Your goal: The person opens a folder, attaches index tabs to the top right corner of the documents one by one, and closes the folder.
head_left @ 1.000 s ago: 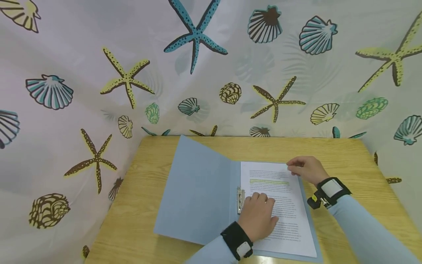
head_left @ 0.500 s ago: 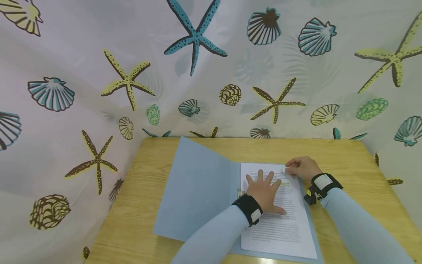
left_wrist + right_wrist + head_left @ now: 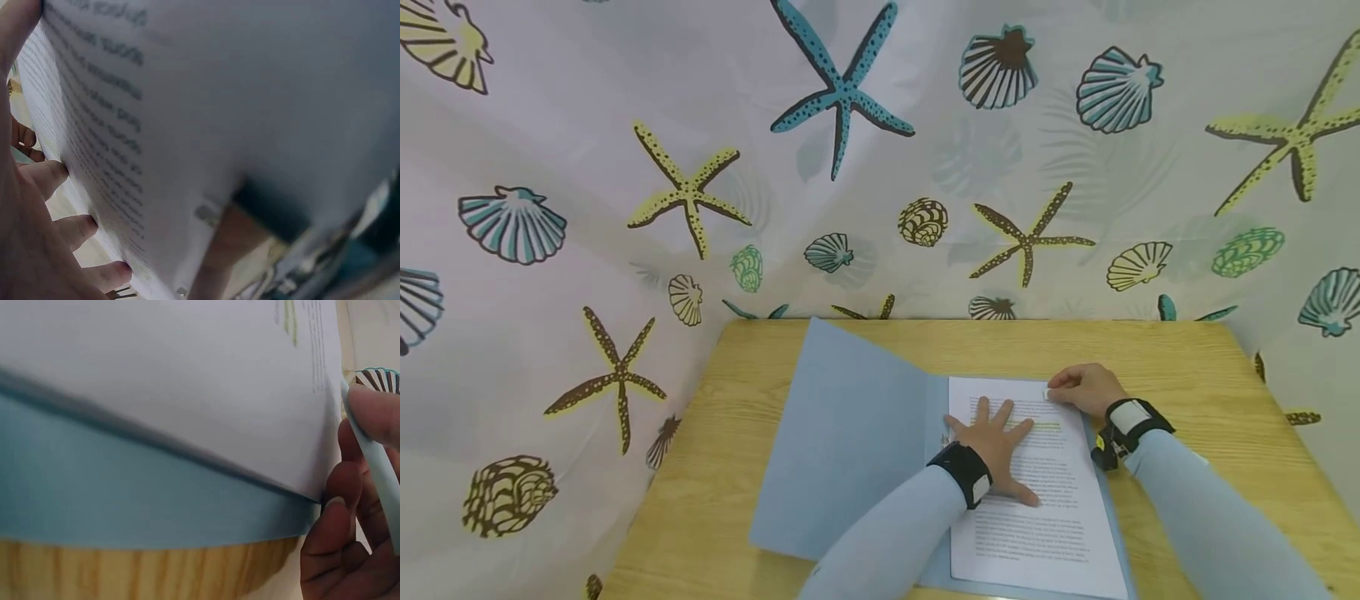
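The left hand (image 3: 992, 452), fingers spread, rests on the printed sheets (image 3: 1033, 537) inside the open blue folder (image 3: 850, 442) on the wooden table (image 3: 677, 517). Beyond it, at the sheets' far right corner, the right hand (image 3: 1090, 390) pinches a pale strip (image 3: 379, 469). A patterned curtain (image 3: 737, 75) hangs behind.

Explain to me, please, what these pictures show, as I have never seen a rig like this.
There is no machine here: this is a person working bare-handed. One picture comes from a camera worn on the head, looking forward and down. The other two are taken from the wrists, each close to that side's work. On the table lies an open blue folder, with printed paper on its right side. The left hand rests on the paper, spread out. The right hand, near the paper's far right corner, pinches a thin pale strip, seen best in the right wrist picture. What the strip is, I cannot tell.
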The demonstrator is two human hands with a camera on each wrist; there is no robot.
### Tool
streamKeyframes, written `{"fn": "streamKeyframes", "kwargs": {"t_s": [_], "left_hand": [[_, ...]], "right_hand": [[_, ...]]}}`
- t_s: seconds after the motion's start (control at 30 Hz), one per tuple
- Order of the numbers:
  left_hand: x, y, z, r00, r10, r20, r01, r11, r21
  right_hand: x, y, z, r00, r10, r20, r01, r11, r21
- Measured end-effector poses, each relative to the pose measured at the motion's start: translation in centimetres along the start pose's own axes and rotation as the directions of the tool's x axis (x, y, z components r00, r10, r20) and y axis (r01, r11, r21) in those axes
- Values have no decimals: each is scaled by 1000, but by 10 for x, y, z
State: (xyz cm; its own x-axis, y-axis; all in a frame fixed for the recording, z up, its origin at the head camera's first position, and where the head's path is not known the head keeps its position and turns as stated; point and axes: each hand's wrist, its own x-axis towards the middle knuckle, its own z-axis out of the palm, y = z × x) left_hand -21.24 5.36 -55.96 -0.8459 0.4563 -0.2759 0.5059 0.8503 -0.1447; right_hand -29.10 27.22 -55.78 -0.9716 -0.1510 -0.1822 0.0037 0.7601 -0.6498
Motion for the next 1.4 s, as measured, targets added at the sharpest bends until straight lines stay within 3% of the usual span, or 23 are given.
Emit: {"fn": "streamKeyframes", "kwargs": {"t_s": [0.27, 0.5, 1.4], "left_hand": [[2, 1, 10, 1000, -1, 9, 2, 1000, -23], [4, 2, 10, 1000, 5, -4, -5, 1000, -21], [6, 3, 17, 1000, -5, -5, 5, 999, -34]], "right_hand": [[3, 6, 7, 1000, 21, -4, -21, 1000, 18], [7, 16, 3, 1000, 7, -4, -8, 1000, -30], [3, 8, 7, 999, 41, -17, -41, 999, 0]]}}
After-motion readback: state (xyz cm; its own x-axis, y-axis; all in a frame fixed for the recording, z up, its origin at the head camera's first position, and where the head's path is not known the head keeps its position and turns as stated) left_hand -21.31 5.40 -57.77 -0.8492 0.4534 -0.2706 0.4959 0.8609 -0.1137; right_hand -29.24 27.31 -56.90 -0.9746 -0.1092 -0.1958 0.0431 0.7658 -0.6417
